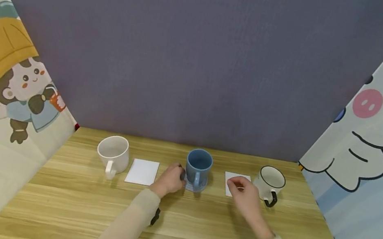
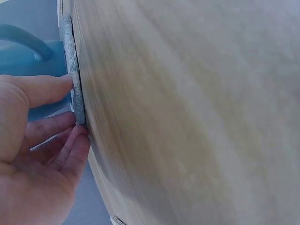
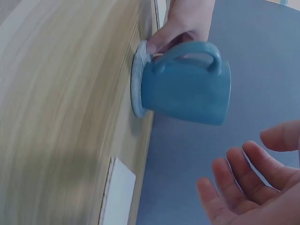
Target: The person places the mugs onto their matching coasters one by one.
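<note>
In the head view, a blue mug [image 1: 190,172] stands upright on a round grey-blue coaster [image 1: 189,186], handle towards me. My left hand [image 1: 169,180] is at the coaster's left edge. The left wrist view shows its thumb on top of the coaster [image 2: 70,51] and fingertips at the rim, pinching it beside the mug. My right hand [image 1: 248,200] hovers over the right white square tile [image 1: 229,175], holding nothing. In the right wrist view that hand [image 3: 262,185] has loosely bent fingers, apart from the mug [image 3: 187,91].
A white mug [image 1: 120,162] stands at the left, beside another white square tile [image 1: 143,171]. At the right stands a white mug with black rim and handle [image 1: 260,187], close to my right hand. A grey-purple wall [image 1: 200,63] rises behind the wooden table [image 1: 194,227].
</note>
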`<state>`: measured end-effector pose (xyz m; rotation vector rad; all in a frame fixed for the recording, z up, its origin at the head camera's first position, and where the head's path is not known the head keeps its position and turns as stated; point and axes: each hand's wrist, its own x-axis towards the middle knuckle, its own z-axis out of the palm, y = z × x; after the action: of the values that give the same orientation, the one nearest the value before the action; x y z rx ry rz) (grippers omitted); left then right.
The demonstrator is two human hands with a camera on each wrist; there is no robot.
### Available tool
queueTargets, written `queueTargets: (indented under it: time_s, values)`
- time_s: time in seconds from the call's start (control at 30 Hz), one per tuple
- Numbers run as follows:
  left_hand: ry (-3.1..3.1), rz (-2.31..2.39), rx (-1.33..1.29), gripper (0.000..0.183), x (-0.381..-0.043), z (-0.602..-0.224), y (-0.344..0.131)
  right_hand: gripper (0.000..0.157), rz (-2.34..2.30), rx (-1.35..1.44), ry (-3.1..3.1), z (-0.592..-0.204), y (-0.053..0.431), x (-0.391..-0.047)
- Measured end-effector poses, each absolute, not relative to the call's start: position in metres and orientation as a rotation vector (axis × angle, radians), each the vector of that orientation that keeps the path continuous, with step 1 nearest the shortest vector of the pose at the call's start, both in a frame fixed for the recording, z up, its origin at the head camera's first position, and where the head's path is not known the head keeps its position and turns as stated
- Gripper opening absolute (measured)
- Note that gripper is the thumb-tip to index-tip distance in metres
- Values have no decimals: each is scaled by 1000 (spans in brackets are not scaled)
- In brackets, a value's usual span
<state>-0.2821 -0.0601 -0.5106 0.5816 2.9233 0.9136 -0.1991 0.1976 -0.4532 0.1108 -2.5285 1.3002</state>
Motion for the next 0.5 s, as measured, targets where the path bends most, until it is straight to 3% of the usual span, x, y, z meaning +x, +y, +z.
queueTargets:
  time_s: [0.5]
  values:
    - [2912, 918, 562, 23, -279, -508, -59, 16, 1157, 62, -2542, -443, 234, -189]
